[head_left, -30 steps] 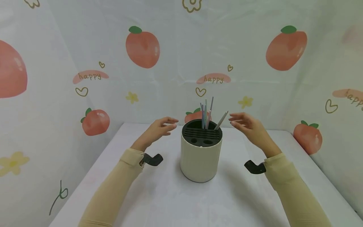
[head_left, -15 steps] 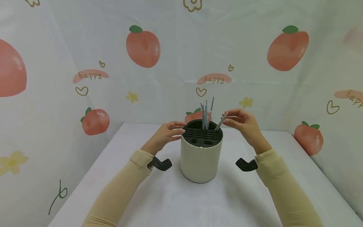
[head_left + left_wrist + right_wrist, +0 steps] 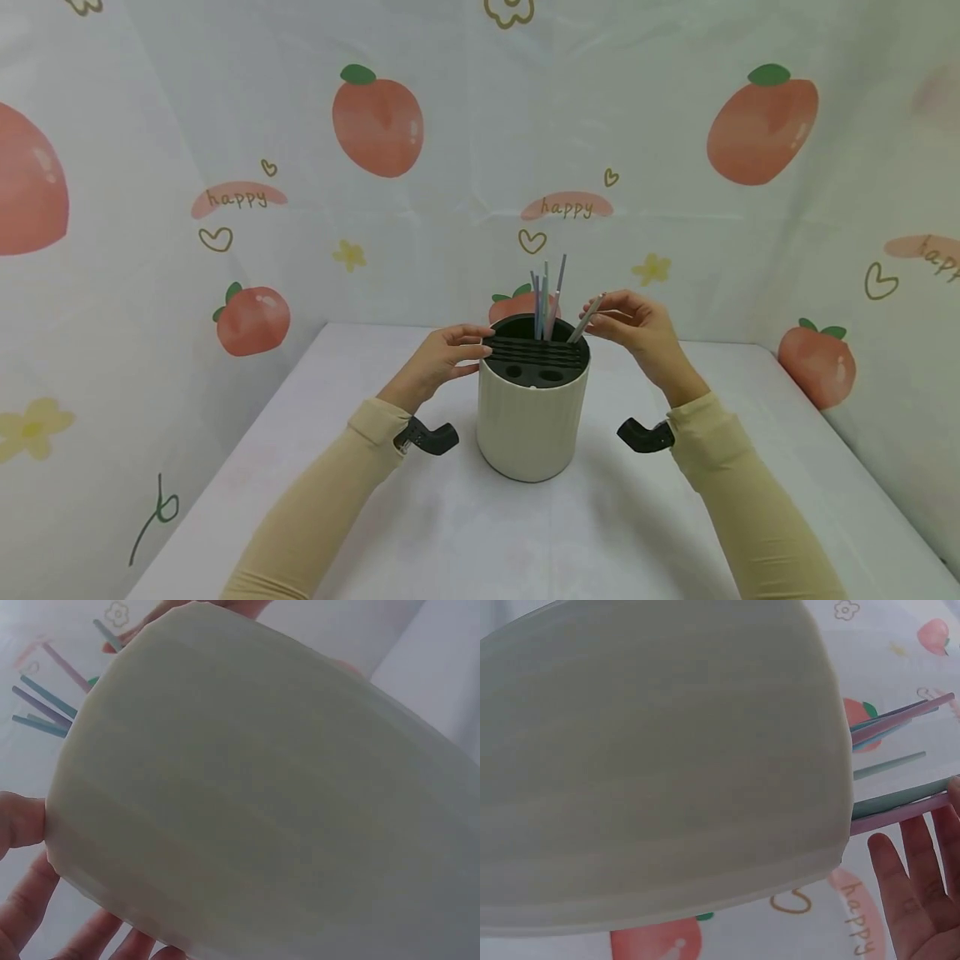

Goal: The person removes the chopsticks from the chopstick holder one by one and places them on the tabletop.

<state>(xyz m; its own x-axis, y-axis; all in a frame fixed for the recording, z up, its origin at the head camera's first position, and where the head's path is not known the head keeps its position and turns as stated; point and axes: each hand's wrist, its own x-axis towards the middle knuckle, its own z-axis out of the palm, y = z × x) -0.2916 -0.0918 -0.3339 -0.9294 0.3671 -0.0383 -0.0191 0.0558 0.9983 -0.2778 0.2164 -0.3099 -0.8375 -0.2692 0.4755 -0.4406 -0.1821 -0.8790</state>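
A cream, ribbed round pen holder (image 3: pixel 528 433) with a black slotted top stands upright on the white table. Several thin pastel sticks (image 3: pixel 545 308) lean in its rear opening. At the left rim, my left hand (image 3: pixel 438 360) touches the holder with extended, spread fingers; its fingertips (image 3: pixel 26 821) show along the edge in the left wrist view. My right hand (image 3: pixel 633 329) pinches sticks leaning at the right rim. The right wrist view shows a green stick (image 3: pixel 907 796) and a pink stick (image 3: pixel 900 816) side by side at those fingers, their lower ends hidden inside the holder.
White cloth with printed peaches (image 3: pixel 378 129) rises behind and beside the table (image 3: pixel 450 542). Two round holes and several slots lie at the front of the holder's top. A black wrist mount (image 3: pixel 427 435) sits on the left sleeve, another (image 3: pixel 645 435) on the right.
Both hands have moved inward to the pen holder. My left fingers have come onto its rim, and my right fingers have closed on the sticks at the right. The holder stays in place.
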